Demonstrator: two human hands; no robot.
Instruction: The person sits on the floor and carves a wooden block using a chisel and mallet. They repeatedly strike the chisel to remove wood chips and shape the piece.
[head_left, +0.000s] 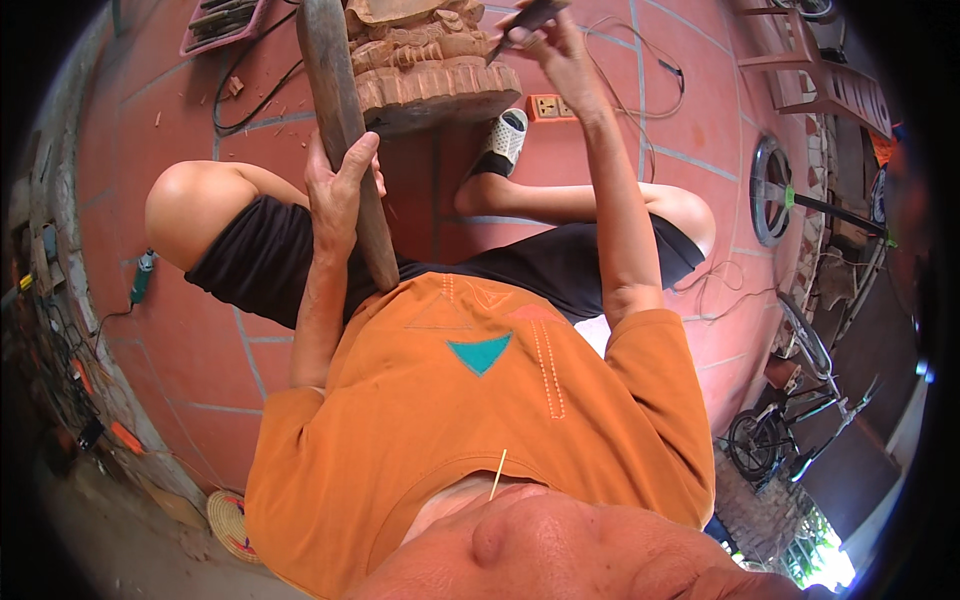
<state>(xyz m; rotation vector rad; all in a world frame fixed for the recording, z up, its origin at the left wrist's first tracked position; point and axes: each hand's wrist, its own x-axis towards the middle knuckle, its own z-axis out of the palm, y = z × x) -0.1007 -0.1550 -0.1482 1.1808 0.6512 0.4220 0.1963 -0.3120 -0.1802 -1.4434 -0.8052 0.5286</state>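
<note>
My left hand (340,190) is wrapped round a long, thick wooden club (345,110), which slants from the top edge down to my lap. The fingers of my right hand (562,62) are closed on a dark-handled chisel (531,17), its thin tip pointing down and left. That tip is close to the right side of a carved wooden block (435,92) with a scalloped base; whether it touches cannot be made out. The block rests in front of my crossed legs, and the club hides part of its left side.
A pink basket (222,30) of tools lies at the far left. Beside my sandalled foot sits an orange power socket (548,107), with cords (640,60) trailing around. A green power tool (143,277) lies left, a red plastic chair (820,85), wheel (768,190) and bicycle (790,430) right.
</note>
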